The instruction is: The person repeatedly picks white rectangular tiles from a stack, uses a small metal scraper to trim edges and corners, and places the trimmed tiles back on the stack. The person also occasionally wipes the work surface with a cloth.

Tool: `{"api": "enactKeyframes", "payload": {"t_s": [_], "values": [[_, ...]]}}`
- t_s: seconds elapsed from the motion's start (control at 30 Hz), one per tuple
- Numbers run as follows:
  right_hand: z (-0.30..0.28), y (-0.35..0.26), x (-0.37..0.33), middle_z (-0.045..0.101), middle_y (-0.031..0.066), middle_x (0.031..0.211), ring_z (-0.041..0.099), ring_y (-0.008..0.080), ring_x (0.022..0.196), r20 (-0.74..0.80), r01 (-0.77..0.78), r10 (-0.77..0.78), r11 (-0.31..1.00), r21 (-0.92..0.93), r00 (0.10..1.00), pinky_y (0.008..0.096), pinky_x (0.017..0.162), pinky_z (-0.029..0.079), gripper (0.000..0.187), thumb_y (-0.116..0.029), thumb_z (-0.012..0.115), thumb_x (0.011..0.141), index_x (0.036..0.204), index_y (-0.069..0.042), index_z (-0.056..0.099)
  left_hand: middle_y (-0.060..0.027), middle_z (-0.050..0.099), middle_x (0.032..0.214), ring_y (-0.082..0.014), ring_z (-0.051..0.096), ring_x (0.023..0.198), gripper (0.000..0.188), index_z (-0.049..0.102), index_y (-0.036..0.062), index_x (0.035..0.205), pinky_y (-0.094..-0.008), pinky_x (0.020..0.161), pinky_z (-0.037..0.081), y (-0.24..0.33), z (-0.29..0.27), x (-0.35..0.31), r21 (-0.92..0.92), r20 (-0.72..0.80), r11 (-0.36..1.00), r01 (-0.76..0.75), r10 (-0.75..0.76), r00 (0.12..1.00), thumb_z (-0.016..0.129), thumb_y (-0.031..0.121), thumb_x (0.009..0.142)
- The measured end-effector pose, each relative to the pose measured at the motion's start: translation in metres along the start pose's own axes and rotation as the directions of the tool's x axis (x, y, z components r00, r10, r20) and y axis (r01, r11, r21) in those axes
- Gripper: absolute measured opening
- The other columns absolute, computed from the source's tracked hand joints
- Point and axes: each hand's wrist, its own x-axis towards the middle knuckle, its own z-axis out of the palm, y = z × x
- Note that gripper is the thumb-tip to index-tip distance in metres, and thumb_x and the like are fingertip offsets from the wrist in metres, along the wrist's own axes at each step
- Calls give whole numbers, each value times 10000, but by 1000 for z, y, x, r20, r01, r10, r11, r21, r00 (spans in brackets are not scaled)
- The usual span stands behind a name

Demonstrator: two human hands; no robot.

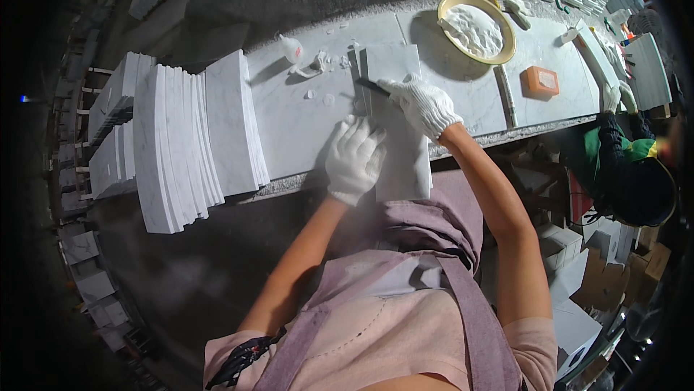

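In front of me a long grey-white stone tile [405, 163] lies on the worktable, its near end jutting past the table's front edge. My right hand [423, 105], in a white knitted glove, is closed on a dark flat scraper-like tool [372, 87]. The tool's dark end crosses the tile's left side. Also gloved, my left hand [356, 156] rests along the tile's left edge, fingers stretched out and lying flat. A narrow strip [360, 76] stands along that same edge above my left fingers. Whatever is under my left palm is hidden.
Stacked white marble tiles [177, 141] crowd the left. Beyond my right hand are a yellow bowl [508, 47] of white powder, a marker-like stick [508, 94] and an orange block [542, 81]. A white squeeze bottle [291, 49] and crumpled scraps [316, 65] lie farther left. A co-worker [629, 156] works at right.
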Motion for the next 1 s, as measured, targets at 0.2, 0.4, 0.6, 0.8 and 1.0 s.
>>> {"api": "enactKeyframes", "payload": {"t_s": [0.2,0.4,0.6,0.8,1.0], "values": [[-12,32,-118,649,45,914,562,131,714,122,-159,106,781,604,987,279,628,482,467,-143,650,1048,1511,-104,609,-142,725,1195,-372,689,1119,190,769,40,1093,-524,1084,516,-4,-26,-7,-130,-104,984,121,-135,985,716,163,958],[10,38,-246,607,-45,870,501,12,659,313,-408,502,89,909,807,193,550,410,455,-173,613,1046,1460,14,587,-150,719,1223,-365,660,1210,273,757,44,1166,-539,1142,474,-5,-46,-6,-99,17,988,120,-119,993,701,132,914],[72,23,-244,565,-13,780,505,78,588,293,-252,482,-149,956,826,229,510,384,351,-286,709,1033,1240,-12,635,-77,691,1236,-317,606,1259,372,747,104,1216,-532,1203,394,-4,-11,57,28,134,997,-75,71,988,754,297,898],[71,28,-226,566,9,735,492,94,542,249,-200,464,-153,968,850,244,487,377,367,-322,706,1050,1248,-22,629,-67,699,1241,-288,613,1247,408,746,120,1208,-505,1219,373,-22,14,105,175,324,974,-145,82,942,749,369,884],[74,30,-223,570,6,727,491,88,530,262,-227,472,-132,965,841,241,476,369,384,-318,706,1049,1252,-3,619,-66,716,1131,-278,645,1191,340,759,150,1175,-498,1220,377,-15,-7,103,127,488,984,-127,50,872,711,361,912]]}}
